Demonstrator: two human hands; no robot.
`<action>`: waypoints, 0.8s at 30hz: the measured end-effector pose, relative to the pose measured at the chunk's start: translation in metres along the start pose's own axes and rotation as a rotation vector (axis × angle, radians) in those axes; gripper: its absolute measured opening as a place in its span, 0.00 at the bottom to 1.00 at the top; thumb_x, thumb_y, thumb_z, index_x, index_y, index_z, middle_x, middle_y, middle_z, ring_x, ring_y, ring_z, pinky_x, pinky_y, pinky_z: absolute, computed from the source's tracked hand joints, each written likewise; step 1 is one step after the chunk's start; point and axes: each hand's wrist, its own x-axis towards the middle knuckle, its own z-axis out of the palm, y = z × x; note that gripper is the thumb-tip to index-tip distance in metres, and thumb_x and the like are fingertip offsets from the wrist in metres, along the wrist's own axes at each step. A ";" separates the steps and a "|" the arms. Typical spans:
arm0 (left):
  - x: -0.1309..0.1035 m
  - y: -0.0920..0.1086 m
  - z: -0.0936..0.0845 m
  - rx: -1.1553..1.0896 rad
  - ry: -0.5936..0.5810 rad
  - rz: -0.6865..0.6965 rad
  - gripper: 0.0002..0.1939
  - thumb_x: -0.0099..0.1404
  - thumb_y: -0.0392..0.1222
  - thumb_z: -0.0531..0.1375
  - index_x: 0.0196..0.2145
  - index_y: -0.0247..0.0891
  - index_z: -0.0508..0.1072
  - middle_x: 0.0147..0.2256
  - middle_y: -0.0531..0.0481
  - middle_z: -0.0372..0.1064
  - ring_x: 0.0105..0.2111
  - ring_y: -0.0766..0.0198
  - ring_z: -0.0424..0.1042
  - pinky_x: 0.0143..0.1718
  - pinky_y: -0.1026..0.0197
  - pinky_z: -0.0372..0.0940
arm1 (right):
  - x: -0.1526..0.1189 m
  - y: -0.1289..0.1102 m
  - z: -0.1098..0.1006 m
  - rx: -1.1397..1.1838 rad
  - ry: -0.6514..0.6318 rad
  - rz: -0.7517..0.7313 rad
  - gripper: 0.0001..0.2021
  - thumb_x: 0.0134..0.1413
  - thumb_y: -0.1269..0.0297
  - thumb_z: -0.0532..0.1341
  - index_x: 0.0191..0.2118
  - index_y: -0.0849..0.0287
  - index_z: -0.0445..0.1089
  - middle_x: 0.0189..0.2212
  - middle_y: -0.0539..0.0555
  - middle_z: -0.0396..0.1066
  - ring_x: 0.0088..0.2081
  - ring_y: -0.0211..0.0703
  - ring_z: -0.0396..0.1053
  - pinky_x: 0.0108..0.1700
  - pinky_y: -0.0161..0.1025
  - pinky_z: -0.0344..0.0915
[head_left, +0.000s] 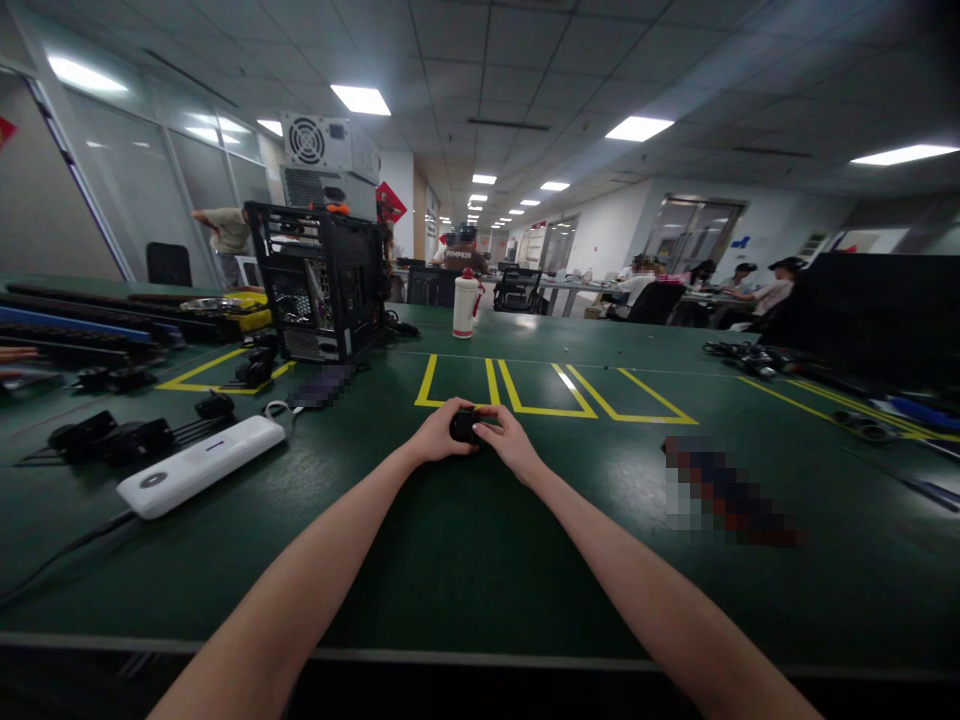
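Note:
A small, round black object [463, 426] is held between both hands over the green table [465, 560], just in front of the yellow tape outlines. My left hand [439, 432] curls around its left side, with the thumb below and fingers above. On the right side, my right hand [511, 438] grips it with thumb and fingertips. The fingers cover much of the object, so its details are too small to tell.
A white power strip [202, 465] lies at the left beside black adapters [112, 438]. Behind stand an open black computer case [322, 285] and a white bottle [464, 305]. Cables [750, 357] and a blurred-out item [731, 490] lie at the right. People sit farther back.

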 end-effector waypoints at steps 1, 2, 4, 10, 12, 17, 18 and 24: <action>0.000 0.000 0.000 0.000 -0.003 -0.001 0.30 0.43 0.41 0.64 0.44 0.40 0.59 0.41 0.49 0.62 0.41 0.58 0.64 0.42 0.57 0.60 | 0.000 0.001 -0.001 0.000 -0.010 0.000 0.14 0.43 0.66 0.59 0.39 0.58 0.62 0.41 0.53 0.64 0.43 0.41 0.65 0.49 0.43 0.60; 0.000 0.000 0.000 0.002 -0.005 -0.003 0.30 0.43 0.42 0.64 0.44 0.40 0.59 0.41 0.49 0.62 0.41 0.58 0.64 0.42 0.57 0.60 | 0.000 0.002 -0.001 0.003 -0.027 -0.004 0.14 0.43 0.66 0.59 0.40 0.58 0.62 0.42 0.53 0.64 0.44 0.41 0.65 0.50 0.43 0.59; 0.000 -0.001 0.000 0.005 -0.007 -0.009 0.30 0.43 0.42 0.64 0.45 0.40 0.59 0.41 0.49 0.62 0.41 0.58 0.64 0.42 0.57 0.60 | 0.000 0.005 -0.003 0.019 -0.068 -0.024 0.15 0.43 0.66 0.59 0.40 0.58 0.62 0.42 0.53 0.64 0.46 0.41 0.64 0.51 0.43 0.58; 0.001 -0.004 0.003 0.008 0.006 0.009 0.30 0.44 0.42 0.64 0.45 0.39 0.59 0.41 0.48 0.62 0.41 0.58 0.64 0.42 0.57 0.59 | -0.001 0.012 -0.005 0.060 -0.113 -0.080 0.15 0.40 0.68 0.61 0.38 0.58 0.61 0.41 0.51 0.63 0.46 0.41 0.63 0.52 0.43 0.58; 0.001 -0.004 0.002 0.011 -0.002 0.007 0.30 0.44 0.42 0.63 0.45 0.39 0.58 0.41 0.48 0.62 0.41 0.58 0.65 0.41 0.57 0.60 | -0.002 0.011 -0.004 0.071 -0.127 -0.060 0.14 0.41 0.68 0.60 0.38 0.57 0.61 0.42 0.51 0.62 0.45 0.41 0.64 0.49 0.44 0.60; 0.001 -0.003 0.001 0.009 -0.008 0.011 0.30 0.44 0.42 0.64 0.45 0.39 0.59 0.42 0.48 0.62 0.41 0.58 0.64 0.42 0.57 0.60 | -0.002 0.008 -0.004 0.032 -0.114 -0.031 0.14 0.42 0.70 0.59 0.38 0.56 0.60 0.41 0.50 0.62 0.43 0.40 0.65 0.48 0.43 0.61; 0.001 -0.003 0.001 0.008 -0.007 0.019 0.30 0.44 0.41 0.64 0.45 0.39 0.59 0.42 0.48 0.62 0.41 0.58 0.64 0.42 0.57 0.59 | -0.002 0.007 -0.004 0.021 -0.109 -0.031 0.14 0.42 0.70 0.59 0.39 0.56 0.60 0.41 0.50 0.61 0.43 0.40 0.65 0.48 0.43 0.61; 0.000 -0.005 0.003 -0.002 0.008 0.019 0.30 0.43 0.41 0.64 0.45 0.39 0.59 0.41 0.48 0.62 0.41 0.58 0.64 0.42 0.57 0.59 | -0.002 0.004 -0.004 0.038 -0.136 0.014 0.18 0.41 0.69 0.60 0.42 0.56 0.60 0.45 0.52 0.60 0.44 0.41 0.65 0.49 0.44 0.60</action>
